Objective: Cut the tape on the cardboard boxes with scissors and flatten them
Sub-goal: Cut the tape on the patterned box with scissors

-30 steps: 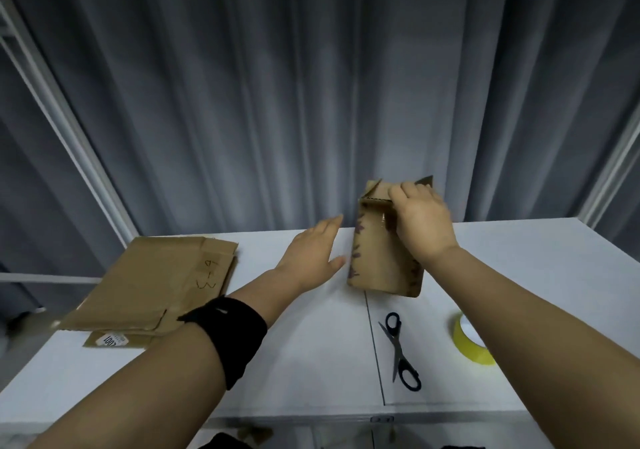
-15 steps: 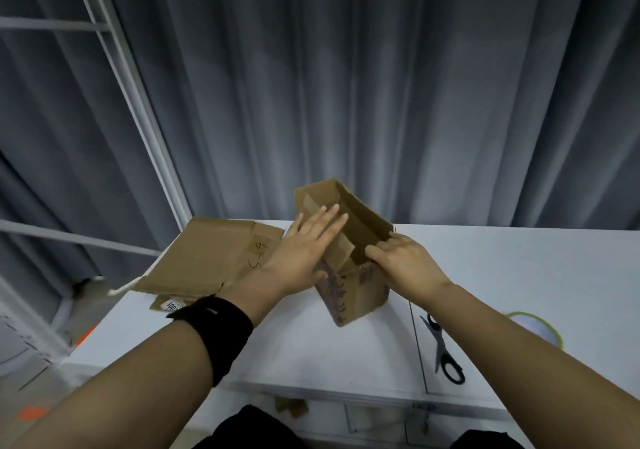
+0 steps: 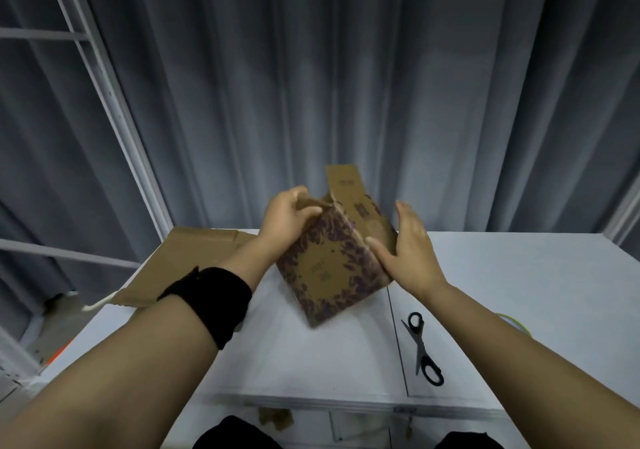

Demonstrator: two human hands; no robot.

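A small brown cardboard box [image 3: 329, 268] with a dark purple leaf print is tilted on the white table [image 3: 311, 355], one flap standing up at its far end. My left hand [image 3: 287, 220] grips the box's upper left edge, thumb over the printed face. My right hand [image 3: 408, 251] lies flat against the box's right side with straight fingers. Black-handled scissors [image 3: 422, 348] lie closed on the table, right of the box and under my right forearm.
Flattened cardboard [image 3: 187, 268] lies at the table's left back corner, overhanging the edge. A sliver of a yellow tape roll [image 3: 512, 320] shows behind my right forearm. Grey curtains hang behind the table, a white metal frame [image 3: 114, 109] stands at left.
The box has been turned so its printed face points up toward me. My left hand went from flat on the flaps to gripping the top edge; my right hand moved to the right side.
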